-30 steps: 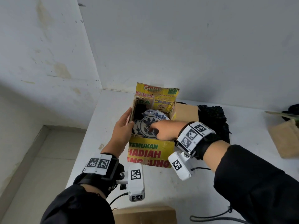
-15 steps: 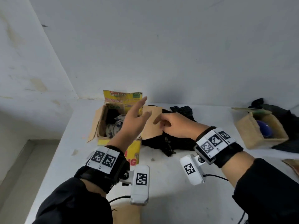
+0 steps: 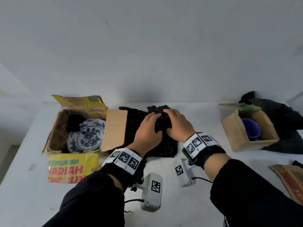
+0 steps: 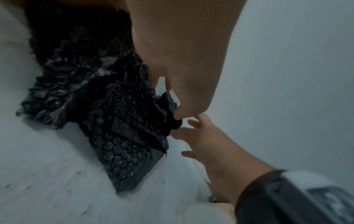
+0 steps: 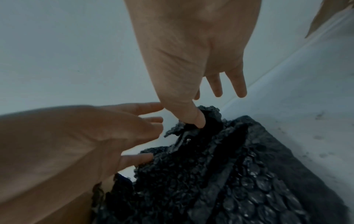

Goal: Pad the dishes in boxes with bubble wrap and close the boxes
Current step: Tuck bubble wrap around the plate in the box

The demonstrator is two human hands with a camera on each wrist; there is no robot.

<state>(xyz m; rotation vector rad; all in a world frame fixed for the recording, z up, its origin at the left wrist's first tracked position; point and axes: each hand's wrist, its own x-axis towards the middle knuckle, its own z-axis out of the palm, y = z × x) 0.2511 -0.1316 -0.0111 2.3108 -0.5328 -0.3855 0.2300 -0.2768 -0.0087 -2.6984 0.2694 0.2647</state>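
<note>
An open yellow box (image 3: 54,128) at the left of the white table holds blue-and-white plates (image 3: 89,136) standing on edge. To its right lies a pile of black bubble wrap (image 3: 165,148). Both hands are on the top of this pile. My left hand (image 3: 155,123) lays its spread fingers on the wrap, and its thumb touches a fold. My right hand (image 3: 168,120) digs its thumb (image 5: 197,119) into the upper edge of the wrap (image 5: 239,174) and pinches it; two of its fingers point straight out.
A small open brown box (image 3: 236,136) with a blue cup (image 3: 250,128) stands at the right, with more black wrap (image 3: 278,115) behind it. Flat cardboard (image 3: 291,179) lies at the right edge. The yellow box's brown flap (image 3: 114,128) leans over the pile. The wall runs close behind.
Both hands left the yellow box and the plates, moved right through the air and came down on the bubble wrap pile. The view swung right, and the brown box came into sight.
</note>
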